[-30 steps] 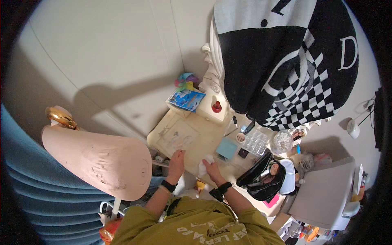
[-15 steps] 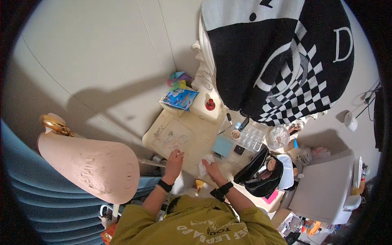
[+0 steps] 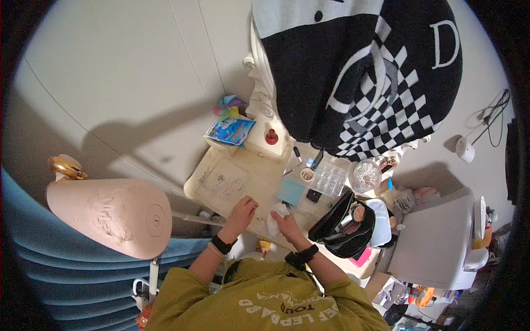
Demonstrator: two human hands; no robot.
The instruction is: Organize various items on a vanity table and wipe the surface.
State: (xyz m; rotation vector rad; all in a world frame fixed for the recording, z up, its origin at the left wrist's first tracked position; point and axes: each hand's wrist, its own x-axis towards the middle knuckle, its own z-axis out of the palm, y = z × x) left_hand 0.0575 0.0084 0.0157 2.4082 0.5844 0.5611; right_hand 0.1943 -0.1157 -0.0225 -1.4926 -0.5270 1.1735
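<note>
My right hand (image 3: pixel 287 226) is closed on a crumpled white tissue (image 3: pixel 274 223), held low over the near part of the cream tabletop (image 3: pixel 259 190). A small dark tip shows at the tissue's upper edge; what it belongs to is hidden. To its left, my left hand (image 3: pixel 240 216) has its fingers curled together above the same tabletop. Whatever it may hold is too small to make out. Beyond the left hand lies a clear flat plastic piece (image 3: pixel 229 185). A light blue square (image 3: pixel 290 191) is just past the tissue, beside a small black square case (image 3: pixel 313 196).
At the right an open black makeup bag (image 3: pixel 342 231) holds cosmetics. Behind it stand a clear divided organizer (image 3: pixel 329 179) and a round tub of cotton swabs (image 3: pixel 365 175). A red bottle (image 3: pixel 271 137) and blue packet (image 3: pixel 231 131) sit at the back. A pink lamp (image 3: pixel 110 215) juts in left.
The whole view has shifted slightly. My left hand has moved a little closer to the right one, its fingers still curled. The tissue stays in my right hand, and a dark tip now shows beside it.
</note>
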